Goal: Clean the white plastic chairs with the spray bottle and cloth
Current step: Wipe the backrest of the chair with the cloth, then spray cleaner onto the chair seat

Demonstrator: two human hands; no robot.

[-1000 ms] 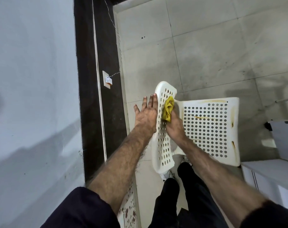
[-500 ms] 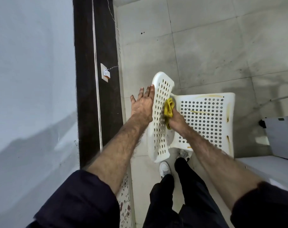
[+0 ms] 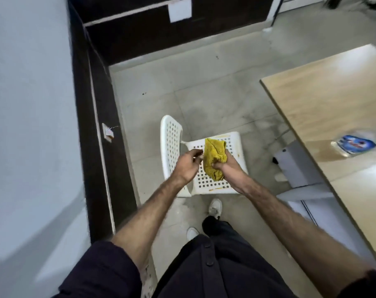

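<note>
A white perforated plastic chair [image 3: 234,145] stands on the floor in front of me, its backrest [image 3: 171,143] on the left. My right hand [image 3: 227,166] grips a crumpled yellow cloth [image 3: 214,158] above the seat. My left hand [image 3: 188,166] hovers just left of the cloth with fingers curled, holding nothing that I can see. A spray bottle [image 3: 352,145] with a blue label lies blurred on the wooden table at the right.
A wooden table [image 3: 324,100] fills the right side, with a white box [image 3: 294,160] beneath its edge. A pale wall with a dark skirting [image 3: 90,130] runs along the left, with a small socket [image 3: 108,132]. My feet [image 3: 215,206] stand behind the chair.
Both hands have lifted off the backrest and come together above the seat. My left hand let go of the backrest. The view has pulled back, and the table has come into sight.
</note>
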